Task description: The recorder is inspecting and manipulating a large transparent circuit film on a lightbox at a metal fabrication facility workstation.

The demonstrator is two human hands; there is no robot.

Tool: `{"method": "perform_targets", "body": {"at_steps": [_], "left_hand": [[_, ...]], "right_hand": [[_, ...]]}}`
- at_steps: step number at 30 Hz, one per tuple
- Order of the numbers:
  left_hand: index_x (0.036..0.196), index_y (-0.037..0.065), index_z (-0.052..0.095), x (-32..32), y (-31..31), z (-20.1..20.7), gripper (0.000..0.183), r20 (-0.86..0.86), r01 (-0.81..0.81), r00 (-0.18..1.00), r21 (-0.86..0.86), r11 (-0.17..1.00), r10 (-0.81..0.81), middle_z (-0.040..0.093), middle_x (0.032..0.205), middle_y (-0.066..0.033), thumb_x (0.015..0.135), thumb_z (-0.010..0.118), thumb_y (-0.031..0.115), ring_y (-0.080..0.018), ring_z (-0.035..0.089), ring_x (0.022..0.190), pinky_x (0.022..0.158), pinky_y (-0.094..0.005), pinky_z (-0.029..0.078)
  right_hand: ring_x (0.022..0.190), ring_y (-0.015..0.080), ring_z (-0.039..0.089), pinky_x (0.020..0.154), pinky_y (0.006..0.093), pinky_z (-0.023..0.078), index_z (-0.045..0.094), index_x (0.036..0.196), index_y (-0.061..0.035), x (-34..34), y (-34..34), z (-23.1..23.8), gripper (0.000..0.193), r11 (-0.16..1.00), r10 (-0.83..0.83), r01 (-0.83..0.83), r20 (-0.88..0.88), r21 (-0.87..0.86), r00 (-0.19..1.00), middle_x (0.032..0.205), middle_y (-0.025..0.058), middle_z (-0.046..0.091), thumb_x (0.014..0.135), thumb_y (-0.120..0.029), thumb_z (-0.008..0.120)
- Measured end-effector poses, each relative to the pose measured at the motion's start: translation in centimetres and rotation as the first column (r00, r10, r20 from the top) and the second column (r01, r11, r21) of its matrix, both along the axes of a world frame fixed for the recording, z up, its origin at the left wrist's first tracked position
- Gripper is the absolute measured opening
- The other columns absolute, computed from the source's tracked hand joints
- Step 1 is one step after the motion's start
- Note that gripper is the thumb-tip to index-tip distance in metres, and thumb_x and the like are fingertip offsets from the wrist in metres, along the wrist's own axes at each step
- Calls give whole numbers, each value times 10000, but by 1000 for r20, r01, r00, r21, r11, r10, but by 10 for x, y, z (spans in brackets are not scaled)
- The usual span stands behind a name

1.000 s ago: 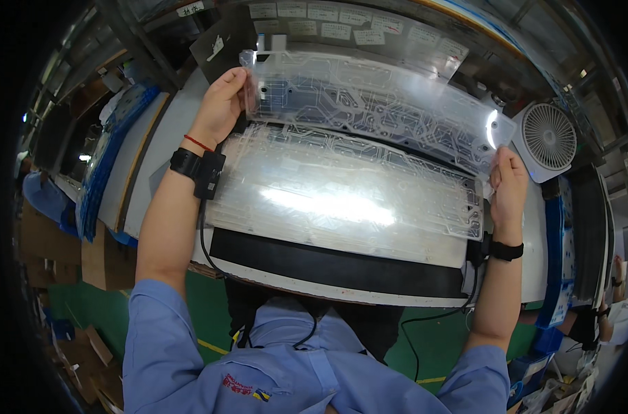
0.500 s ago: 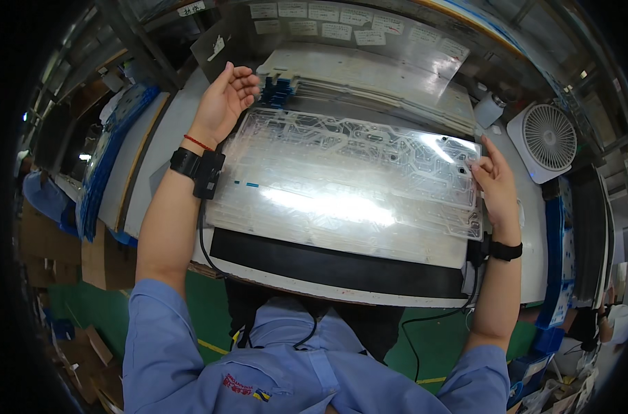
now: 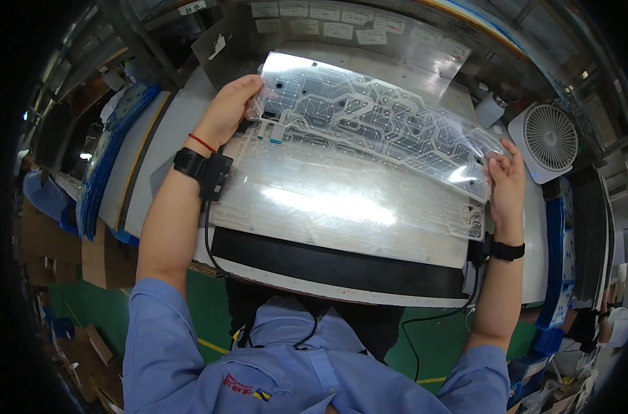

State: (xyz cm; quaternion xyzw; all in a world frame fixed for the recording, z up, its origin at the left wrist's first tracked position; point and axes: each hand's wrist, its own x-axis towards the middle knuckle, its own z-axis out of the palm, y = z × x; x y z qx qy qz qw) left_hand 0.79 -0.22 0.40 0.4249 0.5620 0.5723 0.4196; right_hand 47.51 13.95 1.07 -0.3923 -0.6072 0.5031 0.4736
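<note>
A clear printed circuit film point(image 3: 369, 114), with pale traces and small dark dots, is raised and slightly bowed between my hands. My left hand point(image 3: 229, 107) pinches its left end, thumb and fingers closed on the edge. At the right end, my right hand point(image 3: 507, 181) grips the lower corner between thumb and fingers. Below the lifted film lies a stack of similar translucent films point(image 3: 341, 200), with strong glare across its middle. A small blue tail point(image 3: 276, 134) shows under the left part of the raised film.
A black mat point(image 3: 334, 265) lies along the front of the white bench point(image 3: 314, 292). Behind the film stands a metal panel point(image 3: 424, 62) with paper labels. A white fan point(image 3: 548, 143) and a white bottle point(image 3: 490, 109) stand at the right. Cables hang from both wrist devices.
My left hand was free with fingers apart; now it holds the film's left end. The film has risen from the stack, its left side tilting up and away. My right hand shifted slightly right.
</note>
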Motion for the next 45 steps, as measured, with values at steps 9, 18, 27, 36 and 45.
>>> {"method": "perform_targets", "body": {"at_steps": [9,18,27,36,45], "left_hand": [[1061,82,583,-1,-1,0,222,-33,19,999,-4,1000,-19,638,862,26,997,432,232,-11,426,589,508,-165,326],[1165,42,520,4,-4,6,249,-18,33,999,18,999,-33,649,921,-26,1005,414,199,5,449,542,476,-121,358],[1269,-16,463,-15,-4,-1,338,120,-16,993,151,988,-3,625,1067,-82,1001,429,188,-7,530,665,556,-123,430],[1330,-28,417,-8,-1,2,409,202,-149,972,152,977,117,542,1282,-155,1001,415,214,-169,596,1025,830,-243,503],[1342,11,418,3,-2,5,416,88,-117,990,107,987,108,546,1295,-100,998,428,245,-136,597,1003,810,-235,487]], "right_hand": [[749,73,551,649,176,417,405,1291,-17,3,2,-2,404,1000,16,-17,-77,-8,997,942,62,616,903,24,510],[763,84,568,673,195,447,394,1300,-11,6,5,-4,410,999,44,-46,-124,-20,991,933,44,606,909,16,511],[757,84,563,651,201,450,372,1344,-2,2,-1,3,428,1000,20,-22,-149,-12,989,933,39,608,953,-122,500],[762,83,563,669,216,450,458,1297,-7,6,5,-3,404,999,0,-1,-39,-33,999,953,41,621,940,-178,540],[722,74,535,635,213,427,626,1043,1,0,-6,-7,233,973,210,-226,606,-51,767,879,12,595,894,-179,614]]}}
